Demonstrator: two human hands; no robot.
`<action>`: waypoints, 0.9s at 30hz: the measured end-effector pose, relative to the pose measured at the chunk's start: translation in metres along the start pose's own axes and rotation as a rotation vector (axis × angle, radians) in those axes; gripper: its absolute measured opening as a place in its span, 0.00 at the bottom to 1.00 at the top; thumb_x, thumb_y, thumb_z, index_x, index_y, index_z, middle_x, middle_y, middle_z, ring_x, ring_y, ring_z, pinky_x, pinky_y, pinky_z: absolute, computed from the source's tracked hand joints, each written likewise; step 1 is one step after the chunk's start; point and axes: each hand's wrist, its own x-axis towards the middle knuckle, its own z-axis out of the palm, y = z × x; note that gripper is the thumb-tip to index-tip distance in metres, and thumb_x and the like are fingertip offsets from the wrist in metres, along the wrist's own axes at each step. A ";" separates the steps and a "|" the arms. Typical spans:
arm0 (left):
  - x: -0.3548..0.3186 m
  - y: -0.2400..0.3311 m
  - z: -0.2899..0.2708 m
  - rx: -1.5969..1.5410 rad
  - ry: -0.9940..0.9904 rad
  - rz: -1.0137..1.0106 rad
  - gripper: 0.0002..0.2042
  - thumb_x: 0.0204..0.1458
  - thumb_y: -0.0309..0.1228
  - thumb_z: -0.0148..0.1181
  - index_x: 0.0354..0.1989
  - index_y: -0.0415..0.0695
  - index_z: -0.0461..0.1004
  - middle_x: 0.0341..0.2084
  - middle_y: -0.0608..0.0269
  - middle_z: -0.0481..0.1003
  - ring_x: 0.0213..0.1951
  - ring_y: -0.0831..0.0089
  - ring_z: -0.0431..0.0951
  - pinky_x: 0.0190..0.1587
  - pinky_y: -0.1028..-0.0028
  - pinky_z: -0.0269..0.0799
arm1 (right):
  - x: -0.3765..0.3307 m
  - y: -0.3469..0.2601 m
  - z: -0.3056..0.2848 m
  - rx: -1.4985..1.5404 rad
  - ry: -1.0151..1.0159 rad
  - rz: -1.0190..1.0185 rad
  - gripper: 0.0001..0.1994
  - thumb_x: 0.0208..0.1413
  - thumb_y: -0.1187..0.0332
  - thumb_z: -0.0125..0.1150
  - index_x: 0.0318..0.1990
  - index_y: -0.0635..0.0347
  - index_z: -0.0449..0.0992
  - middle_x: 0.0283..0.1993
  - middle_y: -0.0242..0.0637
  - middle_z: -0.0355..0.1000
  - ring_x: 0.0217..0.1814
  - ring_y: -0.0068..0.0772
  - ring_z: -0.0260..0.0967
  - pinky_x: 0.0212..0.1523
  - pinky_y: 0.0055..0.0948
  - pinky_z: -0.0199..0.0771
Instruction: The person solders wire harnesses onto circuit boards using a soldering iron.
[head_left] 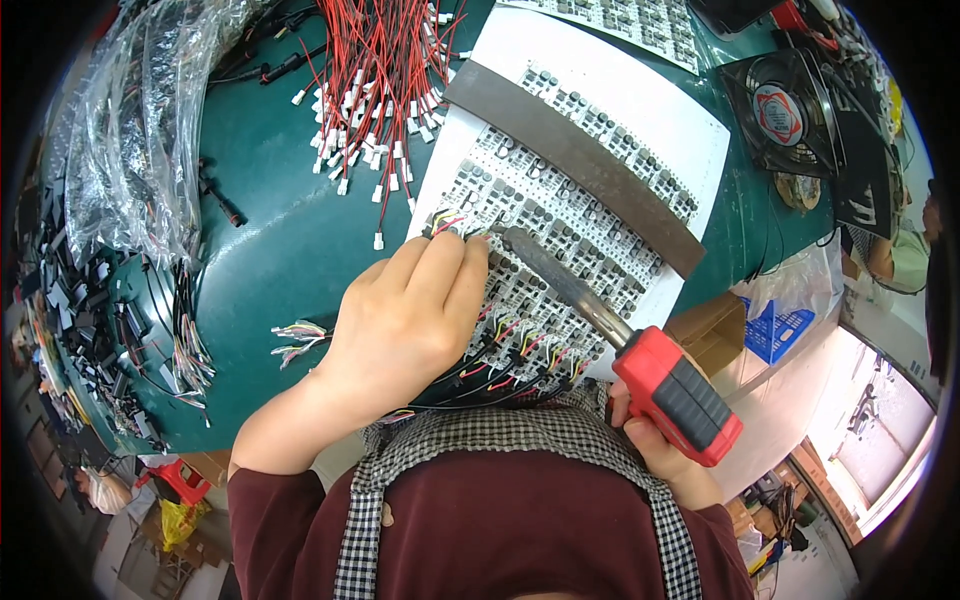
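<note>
My right hand [655,445] is closed round the handle of a red and black soldering gun [683,395]. Its long metal barrel points up and left, with the tip close to my left fingertips. My left hand [405,315] is closed, its fingers bent down over the circuit boards [515,165]. Thin coloured wires [447,220] stick out at those fingertips; the exact pinch is hidden under the hand. Along the near edge of the boards, several wire bundles with black cables [520,350] lie with their coloured ends on the boards.
A dark flat bar [580,165] lies across the boards on white paper [610,75]. Red and black leads with white plugs [375,110] are piled behind. Bagged cables [135,130] and black pieces [85,340] are at left. A fan [780,110] stands at right, above a cardboard box [710,335].
</note>
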 end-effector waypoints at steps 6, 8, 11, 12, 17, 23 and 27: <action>0.001 0.000 0.001 0.023 0.013 0.017 0.14 0.39 0.23 0.57 0.37 0.33 0.73 0.25 0.64 0.64 0.27 0.76 0.69 0.23 0.79 0.68 | 0.028 -0.028 -0.003 -0.133 0.077 -0.184 0.33 0.40 0.66 0.74 0.55 0.69 0.68 0.43 0.42 0.76 0.37 0.34 0.77 0.37 0.25 0.76; 0.001 0.000 0.001 0.030 0.017 0.018 0.13 0.39 0.23 0.57 0.36 0.34 0.73 0.25 0.65 0.63 0.27 0.76 0.69 0.23 0.79 0.68 | 0.031 -0.032 -0.001 -0.347 0.078 -0.390 0.33 0.40 0.66 0.74 0.55 0.68 0.68 0.44 0.43 0.76 0.38 0.35 0.77 0.38 0.26 0.76; 0.002 0.000 0.001 0.028 0.022 0.019 0.13 0.39 0.23 0.57 0.36 0.34 0.73 0.25 0.65 0.63 0.27 0.76 0.69 0.24 0.79 0.68 | 0.027 -0.038 0.006 -0.073 0.107 -0.136 0.25 0.49 0.53 0.66 0.46 0.67 0.73 0.35 0.37 0.75 0.36 0.31 0.74 0.41 0.28 0.72; 0.002 0.001 0.001 0.029 0.022 0.017 0.13 0.39 0.23 0.57 0.36 0.34 0.73 0.25 0.65 0.63 0.27 0.76 0.69 0.24 0.79 0.68 | 0.029 -0.038 0.007 -0.111 0.147 -0.186 0.26 0.49 0.53 0.66 0.46 0.67 0.73 0.35 0.36 0.75 0.36 0.31 0.74 0.41 0.28 0.72; 0.000 0.003 0.001 -0.044 0.005 -0.040 0.18 0.38 0.22 0.54 0.42 0.34 0.73 0.25 0.61 0.62 0.26 0.68 0.69 0.26 0.72 0.67 | 0.025 -0.029 0.007 -0.076 0.143 -0.226 0.28 0.50 0.51 0.66 0.48 0.69 0.71 0.33 0.35 0.73 0.30 0.27 0.72 0.37 0.27 0.71; 0.001 0.004 0.001 -0.047 0.004 -0.041 0.19 0.37 0.22 0.54 0.42 0.34 0.73 0.25 0.61 0.62 0.26 0.68 0.68 0.26 0.71 0.67 | 0.012 -0.019 -0.002 0.038 0.055 -0.109 0.34 0.38 0.66 0.75 0.54 0.71 0.68 0.42 0.45 0.75 0.38 0.35 0.77 0.36 0.25 0.75; 0.001 0.004 0.000 -0.047 -0.005 -0.046 0.18 0.38 0.22 0.54 0.42 0.34 0.73 0.25 0.60 0.63 0.26 0.68 0.69 0.26 0.71 0.67 | 0.016 -0.026 -0.001 0.008 0.072 -0.100 0.33 0.38 0.66 0.75 0.53 0.70 0.69 0.42 0.45 0.75 0.37 0.35 0.77 0.36 0.25 0.76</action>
